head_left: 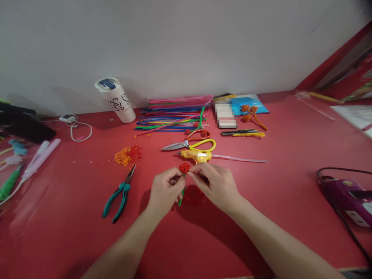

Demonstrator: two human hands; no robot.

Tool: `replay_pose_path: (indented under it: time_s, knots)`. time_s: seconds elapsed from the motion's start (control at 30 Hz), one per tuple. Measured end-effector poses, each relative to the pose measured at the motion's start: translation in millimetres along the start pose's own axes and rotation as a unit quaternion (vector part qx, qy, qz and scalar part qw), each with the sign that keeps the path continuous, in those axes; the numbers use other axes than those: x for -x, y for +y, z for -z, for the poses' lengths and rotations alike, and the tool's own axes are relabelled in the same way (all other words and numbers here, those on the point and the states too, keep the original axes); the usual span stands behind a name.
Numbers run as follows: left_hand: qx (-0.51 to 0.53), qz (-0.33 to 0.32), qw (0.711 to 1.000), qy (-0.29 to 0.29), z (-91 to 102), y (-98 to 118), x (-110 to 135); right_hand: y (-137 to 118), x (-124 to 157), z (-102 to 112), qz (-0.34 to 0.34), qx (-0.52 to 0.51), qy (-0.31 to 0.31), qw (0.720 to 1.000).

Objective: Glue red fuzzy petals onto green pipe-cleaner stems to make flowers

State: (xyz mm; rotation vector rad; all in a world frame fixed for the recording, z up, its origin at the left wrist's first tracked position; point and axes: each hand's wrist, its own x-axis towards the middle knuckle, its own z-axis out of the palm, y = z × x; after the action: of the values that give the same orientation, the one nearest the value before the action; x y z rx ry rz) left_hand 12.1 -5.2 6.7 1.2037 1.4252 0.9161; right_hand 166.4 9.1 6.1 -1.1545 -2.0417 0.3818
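Note:
A small red fuzzy flower [184, 167] on a green stem [181, 197] is held upright in the middle of the view. My left hand [167, 189] pinches it just below the bloom, and the stem hangs down past my fingers. From the other side, my right hand [216, 184] has thumb and forefinger pressed together at the flower's right edge; the exact bit between the fingertips is too small to make out. Just beyond my hands lie a yellow glue gun [200, 155] with a clear glue stick [238, 158] and scissors [188, 145] with yellow and orange handles.
Teal-handled pliers [120, 195] lie left of my hands, below orange and red clippings [128, 155]. Pipe cleaners [174, 116] are bundled by the wall, near a white tumbler [116, 100]. A utility knife [242, 133] and orange flower sprig [252, 115] sit right. A purple power strip [348, 197] stands far right.

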Motion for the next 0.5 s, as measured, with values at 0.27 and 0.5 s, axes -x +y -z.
replay_pose_path:
  time_s: [0.27,0.5]
  knots:
    - [0.045,-0.07,0.992,0.096,2.0,-1.1,-1.0,-9.5,-10.1,16.4,-0.201,-0.414,0.009,0.888]
    - [0.095,-0.076,0.987,0.106,2.3,-3.1,-2.3,-4.7,-14.8,15.9,-0.304,-0.598,-0.067,0.739]
